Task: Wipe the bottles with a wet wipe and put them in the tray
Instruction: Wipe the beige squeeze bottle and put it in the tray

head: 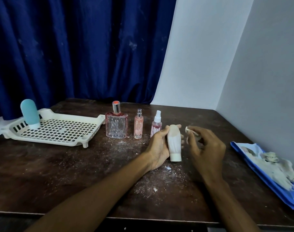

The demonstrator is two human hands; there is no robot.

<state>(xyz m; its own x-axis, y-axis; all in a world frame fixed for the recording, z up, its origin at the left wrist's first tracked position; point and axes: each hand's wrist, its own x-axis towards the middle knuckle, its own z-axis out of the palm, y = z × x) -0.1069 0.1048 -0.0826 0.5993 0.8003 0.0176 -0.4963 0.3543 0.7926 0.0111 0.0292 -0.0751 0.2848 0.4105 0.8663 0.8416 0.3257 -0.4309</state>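
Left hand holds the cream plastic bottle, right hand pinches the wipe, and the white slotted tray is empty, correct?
Not empty: the head view shows a rounded teal plastic bottle standing at the far-left corner of the white slotted tray. Rest is right.

I log a cream ribbed bottle (174, 143) in my grip, white wet wipe (191, 130), teal bottle (30, 113) on a cream tray (92, 122) gridded with dark square holes, pink square perfume bottle (116, 125) capped orange-red over silver, dark brown table (59, 173) flecked white, navy curtain (76, 47), blue wipe packet (260, 174).
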